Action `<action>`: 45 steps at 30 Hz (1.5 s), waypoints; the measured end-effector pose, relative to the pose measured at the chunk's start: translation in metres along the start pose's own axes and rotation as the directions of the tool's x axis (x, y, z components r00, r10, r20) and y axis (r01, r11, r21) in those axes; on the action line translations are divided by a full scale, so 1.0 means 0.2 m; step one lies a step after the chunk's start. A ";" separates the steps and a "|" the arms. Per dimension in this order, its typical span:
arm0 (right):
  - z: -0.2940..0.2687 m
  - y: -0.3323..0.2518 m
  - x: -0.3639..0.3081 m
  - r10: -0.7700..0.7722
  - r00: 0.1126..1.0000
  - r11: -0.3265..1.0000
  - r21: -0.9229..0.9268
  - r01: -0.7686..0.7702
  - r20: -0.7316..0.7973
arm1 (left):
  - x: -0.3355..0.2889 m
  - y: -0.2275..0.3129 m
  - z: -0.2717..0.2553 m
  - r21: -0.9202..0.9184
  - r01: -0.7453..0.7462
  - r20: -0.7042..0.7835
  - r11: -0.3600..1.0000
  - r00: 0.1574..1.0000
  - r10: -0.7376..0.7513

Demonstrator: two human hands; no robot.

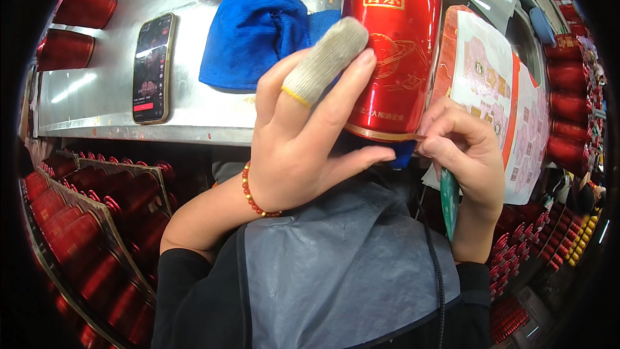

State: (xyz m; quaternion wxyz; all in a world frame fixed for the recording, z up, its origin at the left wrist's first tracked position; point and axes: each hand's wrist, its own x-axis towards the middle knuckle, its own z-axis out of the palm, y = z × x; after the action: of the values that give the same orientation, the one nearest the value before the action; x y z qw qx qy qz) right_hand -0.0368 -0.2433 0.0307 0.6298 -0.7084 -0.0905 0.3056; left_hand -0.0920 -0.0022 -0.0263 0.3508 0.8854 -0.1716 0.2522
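The red container (394,58), a glossy cylinder with gold markings, lies on the metal table (77,113) with its gold-rimmed end toward the person. Against the left side of the container is the left hand (300,132), back turned up and fingers spread; its forefinger and a finger in a ribbed pale cover (326,61) with a yellow edge reach over the container's wall, while the thumb extends just below the rim; whether that thumb touches it, I cannot tell. A red beaded bracelet (247,190) circles the left wrist. At the right corner of the container's rim, the right hand (468,148) has thumb and forefinger pressed together on a narrow brownish sliver, too small to make out, and a green tool (449,203) is held in this hand, its pointed end sticking out below the palm. Left of the container a blue cloth (252,39) lies crumpled, and farther left a phone (154,68) with its screen lit. Right of the container are printed sheets (487,68), and well beyond them more red vessels (568,110) stand stacked. Below the container, a grey apron (349,265) covers the person's front.
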 end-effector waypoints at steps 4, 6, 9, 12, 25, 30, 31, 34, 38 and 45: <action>-0.01 -0.05 -0.03 0.002 1.000 1.000 -0.002 -0.002 -0.007 | 0.04 -0.03 0.05 0.018 -0.009 -0.017 1.000 1.000 0.009; -0.02 -0.03 -0.02 -0.012 1.000 1.000 -0.019 0.012 -0.023 | 0.04 -0.04 0.04 -0.003 -0.003 0.006 1.000 1.000 0.003; -0.03 0.01 -0.01 -0.040 0.999 0.998 -0.042 0.039 -0.028 | 0.04 -0.05 0.03 -0.039 0.023 0.029 0.999 0.999 -0.022; -0.02 0.04 0.00 -0.074 0.997 0.995 -0.065 0.073 -0.025 | 0.03 -0.05 0.02 -0.077 0.059 0.044 0.995 0.998 -0.055; -0.01 0.08 0.04 -0.029 1.000 0.999 -0.041 0.029 -0.003 | -0.05 -0.03 -0.03 -0.083 0.114 0.053 0.990 0.993 -0.110; -0.01 0.09 0.05 -0.023 1.000 1.000 -0.005 0.023 0.003 | -0.13 0.02 -0.05 -0.008 -0.205 0.016 0.979 0.979 0.205; -0.01 0.09 0.05 -0.022 1.000 1.000 -0.001 0.022 0.005 | -0.12 0.02 -0.03 0.006 -0.252 -0.015 0.968 0.968 0.252; -0.01 0.08 0.04 0.070 0.998 0.993 0.092 -0.070 0.002 | -0.06 0.03 -0.02 0.002 -0.379 -0.002 0.926 0.926 0.379; 0.00 0.04 0.03 0.099 0.995 0.992 0.075 -0.096 -0.025 | 0.00 0.04 0.05 0.019 -0.433 -0.064 0.901 0.899 0.434; 0.00 -0.04 -0.04 -0.016 0.999 0.999 0.051 0.018 -0.045 | 0.10 0.04 0.09 0.150 -0.101 -0.075 0.984 0.991 0.113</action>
State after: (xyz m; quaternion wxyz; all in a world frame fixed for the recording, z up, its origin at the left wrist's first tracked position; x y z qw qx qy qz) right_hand -0.0420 -0.2466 0.0405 0.6523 -0.6977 -0.0747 0.2866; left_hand -0.0738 -0.0227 -0.0231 0.2781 0.8868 -0.1852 0.3192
